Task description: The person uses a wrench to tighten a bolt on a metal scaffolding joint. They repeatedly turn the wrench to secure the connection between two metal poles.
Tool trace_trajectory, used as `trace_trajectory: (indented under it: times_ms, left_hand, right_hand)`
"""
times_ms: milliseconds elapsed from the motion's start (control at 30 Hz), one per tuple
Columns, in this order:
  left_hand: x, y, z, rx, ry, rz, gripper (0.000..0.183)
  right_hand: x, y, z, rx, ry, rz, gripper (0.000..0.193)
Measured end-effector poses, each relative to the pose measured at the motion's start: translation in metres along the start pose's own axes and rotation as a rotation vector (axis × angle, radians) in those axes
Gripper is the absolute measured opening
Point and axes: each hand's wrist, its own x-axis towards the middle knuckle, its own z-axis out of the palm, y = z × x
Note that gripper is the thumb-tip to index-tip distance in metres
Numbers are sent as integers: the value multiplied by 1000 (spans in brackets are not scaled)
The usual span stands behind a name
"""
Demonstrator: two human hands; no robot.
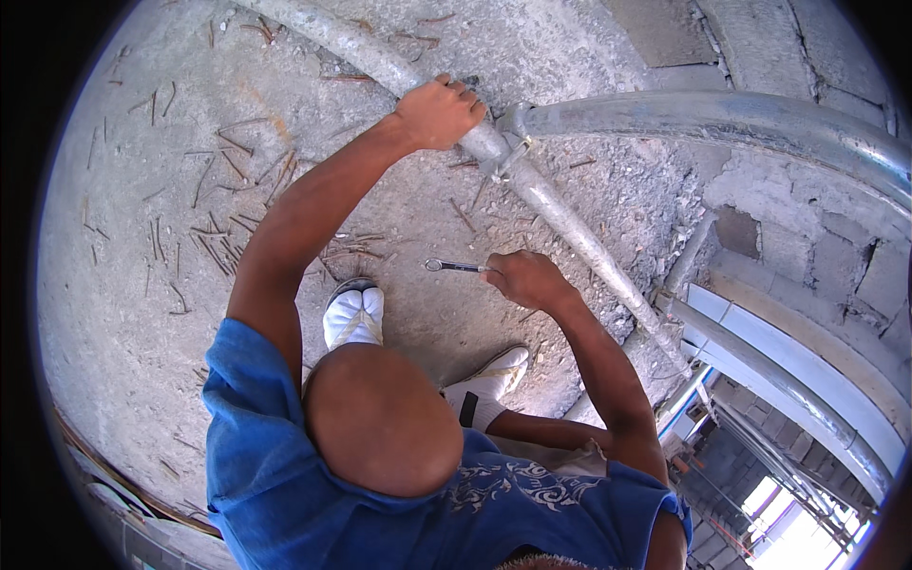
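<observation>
My left hand (440, 112) is closed over a grey metal scaffold pipe (570, 223) that runs slantwise from the upper left to the lower right. Just to the right of that hand, a scaffold clamp (513, 152) sits on the pipe where a second, thicker-looking pipe (703, 116) meets it. In my right hand (528, 281) is a wrench (451, 266), gripped by one end. Its ring end points left, above the floor and apart from the pipe and clamp. The fingers of my left hand partly hide the pipe.
Rusty nails or short rods (223, 242) litter the rough concrete floor (123, 313) on the left. A block wall (845, 256) rises on the right. More pipes (788, 366) run at the lower right beside a bright opening (788, 518). My bent knee (380, 418) and white-covered feet (354, 316) are below.
</observation>
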Motion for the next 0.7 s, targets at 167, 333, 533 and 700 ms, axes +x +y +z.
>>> trace_trajectory:
  times_ms: [167,333,533,700]
  left_hand:
    - [-1,-1,3,-5,4,20,16]
    - [-1,-1,3,1,20,18,14]
    - [-1,-1,4,8,9,15,12]
    - [-4,2,-5,-6,-68,-5,27]
  right_hand:
    - [16,18,-18,128,368,287,31]
    - [14,18,-9,213,600,134,29]
    - [-2,11,21,96,248,79,30]
    - [-26,17,5,150,248,129,31]
